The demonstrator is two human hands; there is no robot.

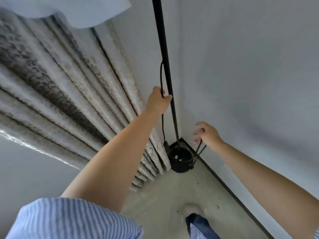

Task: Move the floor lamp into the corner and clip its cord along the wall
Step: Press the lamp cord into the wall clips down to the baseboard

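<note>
Lamp: the floor lamp is standing upright in the corner, at about 12 o'clock from the person, where the curtain side is meeting the plain wall.
Pole: the black pole is running from the top edge of the view down to the base.
Base: the round black base is sitting on the floor, touching the curtain hem at its 9 o'clock side and lying just beside the dark baseboard at its 3 o'clock side.
Cord: the black cord is hanging in a loop just beside the pole at its 9 o'clock side, dropping to a small block near the base; another stretch is rising in 2 strands from the base's 3 o'clock side.
Left hand: the left hand is reaching up, its fingers pinching the hanging cord beside the pole.
Right hand: the right hand is hovering near the wall at 1 o'clock, its fingers spread loosely while the 2 strands are hanging from under it.
Curtain: the patterned curtain is falling in folds at 10 o'clock.
Shade: a pale lampshade is showing blurred at 11 o'clock, top edge.
Person: a striped sleeve is sitting at 7 o'clock; 1 light shoe is standing on the floor at 6 o'clock.
</note>
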